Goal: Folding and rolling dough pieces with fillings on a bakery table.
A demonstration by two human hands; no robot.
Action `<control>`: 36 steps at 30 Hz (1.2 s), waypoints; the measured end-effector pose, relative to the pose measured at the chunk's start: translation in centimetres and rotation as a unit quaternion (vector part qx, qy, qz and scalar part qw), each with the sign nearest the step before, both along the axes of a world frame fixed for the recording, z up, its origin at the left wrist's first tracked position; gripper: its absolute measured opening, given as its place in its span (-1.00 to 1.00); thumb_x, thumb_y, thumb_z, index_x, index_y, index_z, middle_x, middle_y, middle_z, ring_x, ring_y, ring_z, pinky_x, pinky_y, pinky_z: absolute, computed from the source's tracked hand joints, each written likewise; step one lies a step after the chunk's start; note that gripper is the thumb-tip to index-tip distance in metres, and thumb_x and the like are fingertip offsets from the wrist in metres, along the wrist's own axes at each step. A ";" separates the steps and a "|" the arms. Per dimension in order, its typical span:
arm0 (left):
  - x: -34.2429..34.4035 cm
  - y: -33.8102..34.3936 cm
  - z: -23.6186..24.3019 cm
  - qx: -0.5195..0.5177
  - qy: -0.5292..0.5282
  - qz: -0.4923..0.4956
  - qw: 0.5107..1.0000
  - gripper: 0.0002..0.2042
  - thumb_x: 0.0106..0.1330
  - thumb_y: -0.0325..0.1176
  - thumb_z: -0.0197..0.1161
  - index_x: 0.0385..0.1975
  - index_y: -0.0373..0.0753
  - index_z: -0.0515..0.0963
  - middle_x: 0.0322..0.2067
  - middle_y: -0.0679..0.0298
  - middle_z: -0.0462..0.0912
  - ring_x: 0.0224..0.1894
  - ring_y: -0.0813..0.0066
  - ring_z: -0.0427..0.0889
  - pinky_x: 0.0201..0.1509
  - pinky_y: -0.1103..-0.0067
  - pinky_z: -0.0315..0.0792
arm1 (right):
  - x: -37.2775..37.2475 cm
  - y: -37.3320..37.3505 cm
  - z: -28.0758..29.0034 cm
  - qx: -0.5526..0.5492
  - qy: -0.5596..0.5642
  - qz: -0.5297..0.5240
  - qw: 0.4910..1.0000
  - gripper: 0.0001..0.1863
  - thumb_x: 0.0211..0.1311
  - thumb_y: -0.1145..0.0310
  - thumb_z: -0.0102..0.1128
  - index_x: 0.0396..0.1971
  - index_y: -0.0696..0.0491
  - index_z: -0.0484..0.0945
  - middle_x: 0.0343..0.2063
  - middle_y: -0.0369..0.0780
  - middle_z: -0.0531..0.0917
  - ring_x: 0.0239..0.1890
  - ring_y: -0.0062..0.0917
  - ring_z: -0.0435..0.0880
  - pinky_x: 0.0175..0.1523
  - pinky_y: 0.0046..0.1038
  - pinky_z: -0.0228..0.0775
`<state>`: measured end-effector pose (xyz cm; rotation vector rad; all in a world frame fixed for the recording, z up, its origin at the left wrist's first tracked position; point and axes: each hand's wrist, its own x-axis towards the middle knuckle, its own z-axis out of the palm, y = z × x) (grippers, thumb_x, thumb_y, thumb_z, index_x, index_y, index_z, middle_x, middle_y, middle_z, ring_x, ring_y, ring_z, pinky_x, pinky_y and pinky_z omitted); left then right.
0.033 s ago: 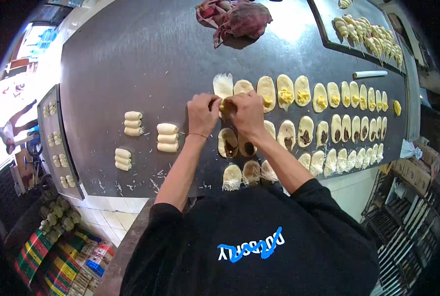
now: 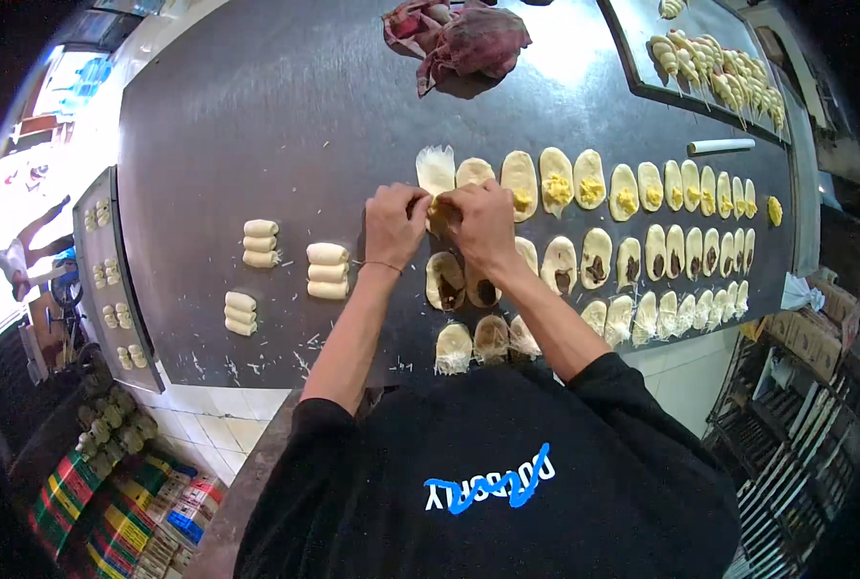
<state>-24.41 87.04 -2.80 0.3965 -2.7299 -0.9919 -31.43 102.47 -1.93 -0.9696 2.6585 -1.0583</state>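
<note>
At the left end of the far row lies a flat dough piece [image 2: 436, 172] with a thin, ragged far end. My left hand [image 2: 393, 218] pinches the near end of it, where a bit of yellow filling shows. Opposite, my right hand [image 2: 483, 218] grips the same end with fingers closed; the fingertips partly hide the dough. Right of them, dough ovals with yellow filling [image 2: 557, 183] continue the far row. Dough ovals with dark brown filling [image 2: 597, 259] form the middle row, and ones with white shreds [image 2: 453, 347] the near row, partly behind my right arm.
Rolled dough pieces [image 2: 327, 270] sit in three groups on the left, near scattered white shreds. A tray of shaped dough [image 2: 632, 58] stands far right, by a white stick [image 2: 721, 146]. A dark red cloth bundle [image 2: 476, 43] lies at the back. Another tray [image 2: 150, 318] adjoins the left edge.
</note>
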 end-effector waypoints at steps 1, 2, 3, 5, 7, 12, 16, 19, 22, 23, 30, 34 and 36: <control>0.5 -0.4 0.1 0.002 0.002 -0.001 1.000 -0.89 0.17 -0.40 0.32 -0.35 -0.26 0.65 -0.37 0.15 0.65 -0.28 0.15 0.58 -0.14 0.37 0.43 | 0.3 -0.1 -0.3 -0.029 0.021 -0.012 0.999 -0.82 -0.03 0.37 0.31 -0.35 -0.02 0.71 -0.44 -0.21 0.71 -0.36 -0.27 0.61 -0.22 -0.22 0.35; 0.9 -0.8 0.6 0.016 0.032 -0.017 0.999 -0.89 0.18 -0.43 0.30 -0.32 -0.26 0.64 -0.36 0.14 0.65 -0.26 0.14 0.57 -0.13 0.37 0.43 | 0.0 0.1 -0.3 -0.079 -0.009 -0.037 0.996 -0.82 -0.03 0.40 0.31 -0.34 -0.03 0.70 -0.42 -0.24 0.71 -0.34 -0.26 0.60 -0.16 -0.25 0.34; 1.5 -1.3 1.0 0.030 0.061 -0.033 0.997 -0.89 0.20 -0.46 0.28 -0.30 -0.27 0.63 -0.35 0.12 0.64 -0.23 0.13 0.57 -0.11 0.37 0.43 | 0.2 0.9 -0.1 -0.079 -0.007 -0.038 0.996 -0.82 -0.03 0.40 0.31 -0.34 -0.03 0.70 -0.42 -0.24 0.71 -0.34 -0.26 0.60 -0.16 -0.25 0.34; 3.4 -1.6 0.8 0.034 0.061 -0.051 0.996 -0.85 0.21 -0.52 0.24 -0.23 -0.28 0.61 -0.27 0.13 0.63 -0.19 0.14 0.57 -0.08 0.37 0.44 | 0.9 2.8 0.7 -0.064 -0.020 -0.018 0.998 -0.81 -0.04 0.47 0.28 -0.34 0.00 0.71 -0.54 -0.26 0.68 -0.41 -0.31 0.59 -0.19 -0.33 0.34; 4.1 -1.8 0.7 -0.009 0.062 -0.155 0.986 -0.83 0.21 -0.56 0.22 -0.21 -0.28 0.59 -0.15 0.19 0.61 -0.12 0.19 0.56 -0.03 0.38 0.45 | 1.4 3.1 -0.1 -0.058 0.034 0.034 0.997 -0.81 -0.03 0.49 0.27 -0.34 0.00 0.70 -0.42 -0.29 0.69 -0.35 -0.35 0.56 -0.17 -0.37 0.35; 2.3 -1.5 -1.0 -0.136 0.098 -0.202 0.965 -0.75 0.15 -0.44 0.26 -0.14 -0.21 0.57 -0.10 0.25 0.56 -0.09 0.24 0.54 0.02 0.37 0.41 | 1.6 1.8 -1.4 0.017 0.206 0.099 0.973 -0.84 0.01 0.35 0.21 -0.36 -0.05 0.66 -0.09 -0.38 0.60 -0.11 -0.46 0.45 -0.02 -0.39 0.28; 1.6 -1.1 -0.1 -0.135 0.147 -0.216 0.956 -0.78 0.12 -0.41 0.26 -0.21 -0.18 0.55 -0.19 0.28 0.59 -0.08 0.30 0.54 0.04 0.37 0.38 | 0.9 2.0 -1.3 -0.018 0.163 0.114 0.980 -0.79 0.03 0.36 0.22 -0.28 -0.01 0.61 -0.22 -0.34 0.63 -0.19 -0.42 0.48 -0.05 -0.38 0.29; 3.2 -0.6 0.4 -0.087 0.146 -0.204 0.964 -0.82 0.15 -0.41 0.27 -0.24 -0.21 0.54 -0.30 0.25 0.61 -0.16 0.28 0.56 0.00 0.37 0.39 | 2.5 2.9 -1.1 -0.031 0.051 0.106 0.993 -0.75 0.00 0.37 0.27 -0.25 0.01 0.57 -0.32 -0.26 0.64 -0.23 -0.37 0.51 -0.09 -0.33 0.30; 1.6 -0.8 -0.3 -0.031 0.064 -0.151 0.986 -0.82 0.18 -0.37 0.31 -0.27 -0.23 0.52 -0.36 0.19 0.62 -0.25 0.21 0.59 -0.09 0.35 0.43 | 1.7 1.6 -1.3 -0.045 -0.013 0.039 0.998 -0.71 -0.02 0.35 0.32 -0.24 0.02 0.54 -0.39 -0.20 0.62 -0.27 -0.28 0.53 -0.13 -0.26 0.31; 0.6 -0.7 -0.7 0.016 -0.017 -0.109 0.994 -0.81 0.18 -0.35 0.34 -0.29 -0.24 0.52 -0.37 0.16 0.62 -0.31 0.17 0.61 -0.15 0.34 0.47 | 0.9 0.9 -1.5 -0.070 -0.026 -0.016 0.997 -0.71 -0.03 0.34 0.34 -0.25 0.03 0.53 -0.41 -0.17 0.62 -0.28 -0.23 0.54 -0.15 -0.23 0.32; -2.3 -2.6 0.8 0.124 -0.164 0.009 0.978 -0.75 0.21 -0.25 0.28 -0.22 -0.25 0.49 -0.34 0.11 0.66 -0.23 0.06 0.64 -0.17 0.27 0.49 | -2.2 0.4 -2.0 -0.056 -0.033 -0.022 0.998 -0.80 -0.07 0.34 0.34 -0.37 0.00 0.63 -0.38 -0.22 0.67 -0.33 -0.19 0.54 -0.18 -0.23 0.30; -0.4 -1.7 -0.2 -0.041 0.030 -0.140 0.989 -0.84 0.26 -0.33 0.22 -0.24 -0.22 0.54 -0.35 0.11 0.61 -0.25 0.06 0.59 -0.15 0.29 0.46 | -1.9 0.8 -1.0 -0.048 0.091 0.077 0.992 -0.80 -0.03 0.44 0.34 -0.32 -0.02 0.67 -0.30 -0.24 0.66 -0.29 -0.31 0.56 -0.10 -0.32 0.32; -3.9 -3.0 -2.6 -0.102 0.046 -0.104 0.988 -0.86 0.26 -0.34 0.20 -0.25 -0.21 0.54 -0.35 0.11 0.59 -0.26 0.07 0.57 -0.15 0.29 0.45 | -3.5 -1.2 -0.4 -0.014 0.138 0.027 0.990 -0.87 0.03 0.38 0.33 -0.36 -0.03 0.68 -0.27 -0.23 0.63 -0.22 -0.28 0.50 -0.13 -0.30 0.31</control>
